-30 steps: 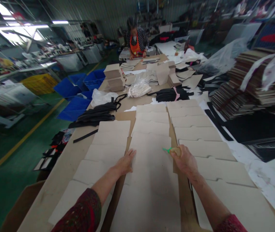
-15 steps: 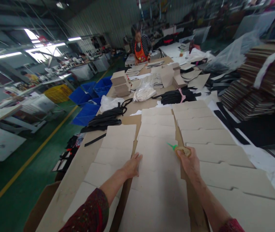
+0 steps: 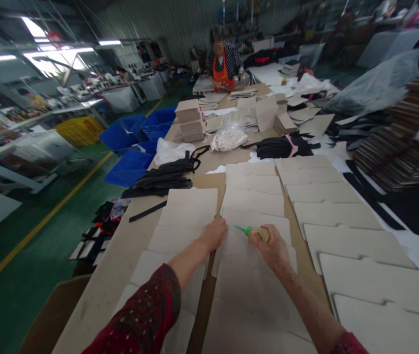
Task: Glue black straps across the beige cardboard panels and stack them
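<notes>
Holding glue bottle in our right hand, grip clenched; left hand flat, grip released, on card sheet; a slipping sheet could smear glue.

Card sheets lie in three rows on the counter: one left of the left hand, one under the right hand, which has a bottle in it, one to its right. Beyond both hands and leftward is a strap pile, and farther on a bag.

The right hand hides most of the bottle, and the nearest sheets run off the bottom edge.
</notes>
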A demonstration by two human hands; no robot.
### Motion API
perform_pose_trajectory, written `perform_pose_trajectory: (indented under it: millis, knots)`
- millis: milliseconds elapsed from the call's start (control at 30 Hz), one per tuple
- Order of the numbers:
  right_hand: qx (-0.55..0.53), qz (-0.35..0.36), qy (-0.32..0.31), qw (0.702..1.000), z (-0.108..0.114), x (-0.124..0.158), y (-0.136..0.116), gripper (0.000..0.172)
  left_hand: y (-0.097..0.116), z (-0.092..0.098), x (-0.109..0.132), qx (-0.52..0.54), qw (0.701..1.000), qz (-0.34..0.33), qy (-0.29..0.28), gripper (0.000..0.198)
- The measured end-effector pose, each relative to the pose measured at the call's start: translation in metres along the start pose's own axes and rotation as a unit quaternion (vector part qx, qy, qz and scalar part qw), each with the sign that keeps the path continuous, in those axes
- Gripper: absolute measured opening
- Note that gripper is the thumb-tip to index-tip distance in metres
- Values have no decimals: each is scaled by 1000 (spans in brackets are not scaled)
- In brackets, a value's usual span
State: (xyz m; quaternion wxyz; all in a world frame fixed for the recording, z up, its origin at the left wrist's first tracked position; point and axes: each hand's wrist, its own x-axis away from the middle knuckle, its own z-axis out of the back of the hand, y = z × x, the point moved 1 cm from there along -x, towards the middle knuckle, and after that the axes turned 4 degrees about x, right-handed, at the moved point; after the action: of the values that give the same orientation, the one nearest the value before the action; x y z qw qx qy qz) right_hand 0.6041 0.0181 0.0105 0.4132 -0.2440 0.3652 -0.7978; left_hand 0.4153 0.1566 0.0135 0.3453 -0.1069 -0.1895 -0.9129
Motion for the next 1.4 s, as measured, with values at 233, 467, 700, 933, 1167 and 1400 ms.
perform_pose_trajectory:
  millis: [233, 467, 700, 933, 1167, 1400]
  knots:
    - [87, 16, -9, 996, -19, -1, -11, 40, -14, -8, -5, 8, 1000, -1, 7, 22]
    - [201, 57, -21, 978, -27, 1, -30, 27, -15, -9, -6, 20, 1000, 13, 16, 23]
    - [304, 78, -16, 950, -17, -2, -42, 21, -17, -9, -3, 27, 999, 13, 16, 25]
    - [238, 50, -48, 969, -5, -5, -34, 25, -17, -9, -6, 33, 999, 17, 10, 25]
    - [-33, -41, 26, 998, -31, -8, -19, 38, -18, -8, -7, 35, 999, 13, 20, 37]
    - [-182, -123, 131, 967, -11, -30, 8, 55, -11, 5, -11, 14, 1000, 1, 16, 61]
